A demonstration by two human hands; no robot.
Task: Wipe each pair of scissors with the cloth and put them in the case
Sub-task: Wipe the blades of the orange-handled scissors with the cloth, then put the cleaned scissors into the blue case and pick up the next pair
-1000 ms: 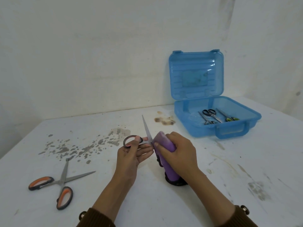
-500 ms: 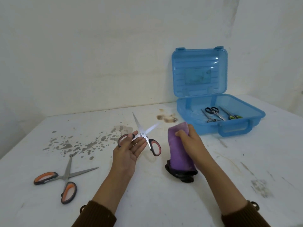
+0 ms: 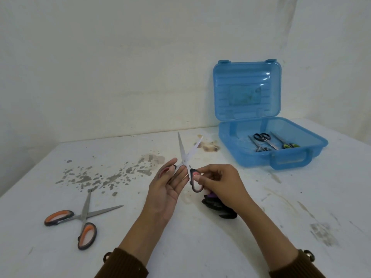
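One white stained table (image 3: 261, 237) is filling the lower view. Beyond and to the right of the right fingertips, well apart from them, a blue see-through plastic case (image 3: 251, 157) is sitting open with its lid upright.

Both hands are meeting over the middle of the table. The left hand (image 3: 166, 187) is lying palm up, its fingers (image 3: 180, 175) nearly straight and close together under the pivot, while the thumb is holding the far handle loop against them. The right hand (image 3: 220, 181), which was rubbing the cloth along a blade a second ago and then drawing it away, is now pinching the near handle loop between thumb and forefinger.

Well to the left of the left fingers and nearer the person, orange-and-grey-handled steel scissors (image 3: 83, 216) are lying open on the table, apparently not yet wiped.

Between the two sets of fingers, the pink-and-grey-handled steel scissors (image 3: 185, 157) are pointing away with their blades spread.

Just beneath the right palm, the purple-and-black cloth (image 3: 218, 209) is now resting loose on the table, released.

Inside the case, three small scissors (image 3: 267, 142) are lying together.

Wiping of this pair appears finished; the right hand is likely taking it over for the case.
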